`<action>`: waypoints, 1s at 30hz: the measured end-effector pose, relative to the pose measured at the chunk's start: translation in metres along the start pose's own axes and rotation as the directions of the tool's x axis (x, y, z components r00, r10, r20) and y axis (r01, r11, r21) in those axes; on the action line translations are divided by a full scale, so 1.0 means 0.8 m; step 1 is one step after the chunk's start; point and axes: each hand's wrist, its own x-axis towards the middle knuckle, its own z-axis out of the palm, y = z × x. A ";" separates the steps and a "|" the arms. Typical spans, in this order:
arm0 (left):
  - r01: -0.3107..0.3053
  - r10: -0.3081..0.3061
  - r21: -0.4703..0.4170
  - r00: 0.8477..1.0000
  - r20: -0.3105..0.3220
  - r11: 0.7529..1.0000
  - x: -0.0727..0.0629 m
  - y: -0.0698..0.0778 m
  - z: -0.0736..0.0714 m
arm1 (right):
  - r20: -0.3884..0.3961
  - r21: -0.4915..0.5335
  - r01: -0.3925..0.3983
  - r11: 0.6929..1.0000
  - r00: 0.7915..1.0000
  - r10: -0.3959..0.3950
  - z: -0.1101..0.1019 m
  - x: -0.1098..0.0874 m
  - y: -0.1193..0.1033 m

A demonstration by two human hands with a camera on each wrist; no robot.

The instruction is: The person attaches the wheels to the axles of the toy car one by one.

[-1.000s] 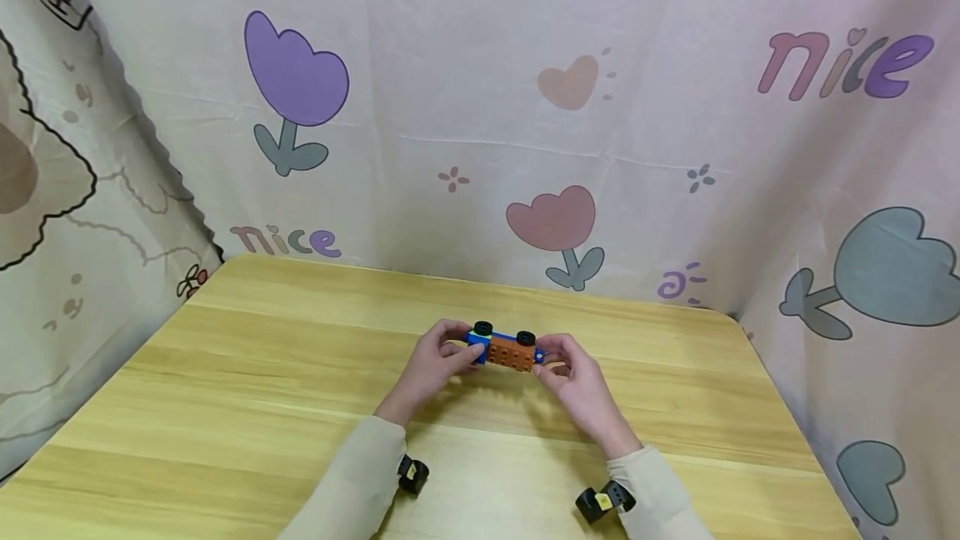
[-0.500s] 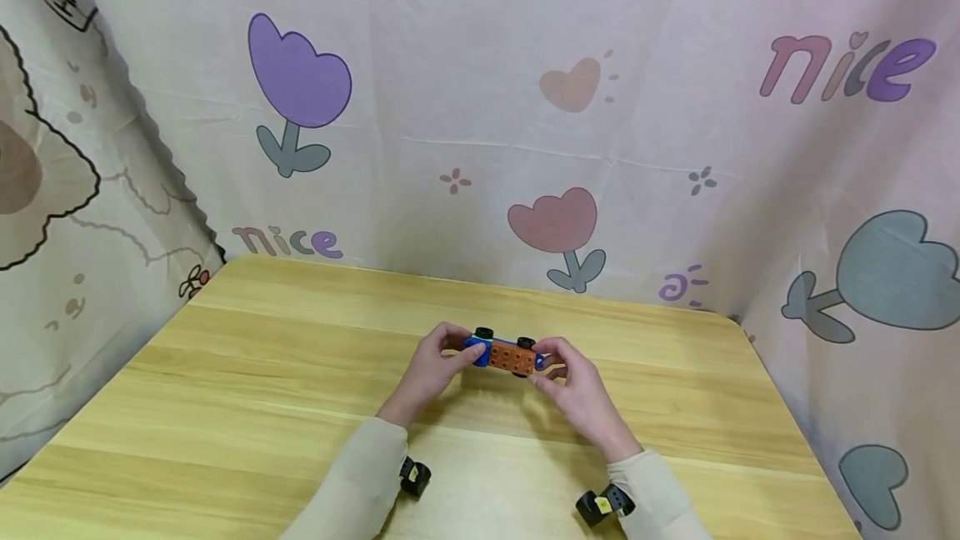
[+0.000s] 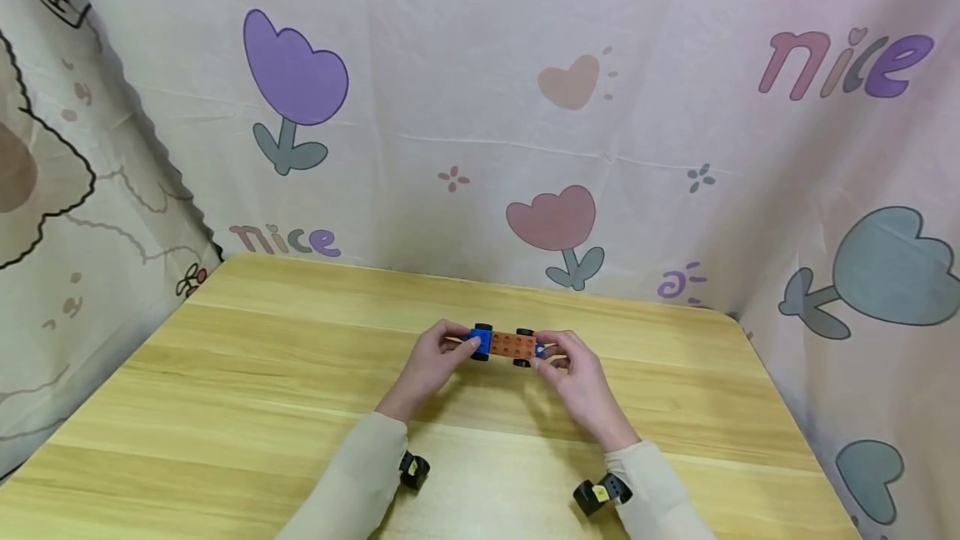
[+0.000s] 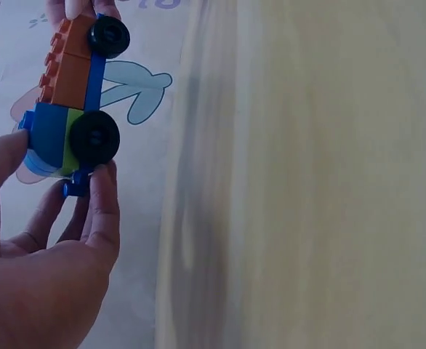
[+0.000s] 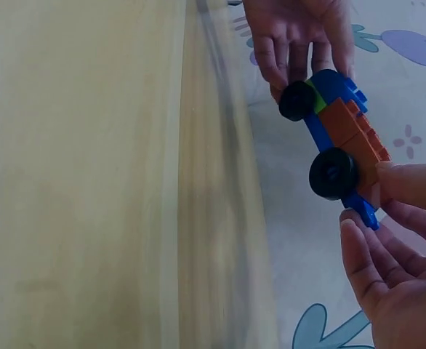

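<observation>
Between both hands is a toy car [image 3: 513,345] built of bricks, with a blue base, black wheels [image 4: 94,138], orange studded bricks [image 5: 350,131] and a blue brick over a lime green one at one end. My left hand [image 3: 429,365] grips the blue brick end, thumb on its top and fingers below. At the orange end, my right hand [image 3: 577,382] pinches the car by the corner near a small blue hitch [image 5: 364,212]. The car's studs face up toward the head camera, and wheels show along both long sides.
A light wooden table [image 3: 225,407] lies under the hands. Behind it hangs a pale curtain [image 3: 420,65] printed with flowers and words, and more cloth runs down both sides. Black wrist cameras [image 3: 415,471] are strapped at the beige sleeves [image 3: 352,473].
The car has rolled in the hands: its studded top now faces upward, and the near side wheels have come into view. Both hands keep their grip in nearly the same place.
</observation>
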 end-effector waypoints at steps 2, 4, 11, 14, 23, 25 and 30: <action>-0.006 0.006 -0.003 1.000 -0.027 1.000 0.000 -0.001 0.001 | 0.000 -0.001 -0.007 1.000 1.000 0.007 0.001 0.001 0.000; -0.018 0.018 -0.009 0.998 -0.058 1.000 0.001 0.000 0.003 | 0.001 -0.004 -0.017 1.000 1.000 0.017 0.002 0.003 0.000; -0.060 0.063 0.035 0.990 -0.123 0.998 0.003 0.002 0.008 | -0.008 0.009 -0.040 0.999 0.999 0.040 0.004 0.007 0.002; -0.089 0.094 0.047 0.990 -0.105 0.995 0.003 0.001 0.009 | -0.021 0.002 -0.045 0.999 0.999 0.045 0.003 0.010 0.002; -0.066 0.074 0.067 0.989 -0.131 0.996 0.015 -0.001 0.009 | -0.049 0.054 -0.088 0.995 0.995 0.091 0.004 0.028 0.006; -0.051 0.062 0.077 0.987 -0.148 0.996 0.019 0.001 0.010 | -0.048 0.062 -0.095 0.994 0.994 0.098 0.005 0.034 0.008; -0.021 0.041 0.127 0.987 -0.155 0.992 0.029 0.007 0.010 | -0.037 0.061 -0.117 0.991 0.992 0.119 0.005 0.048 0.015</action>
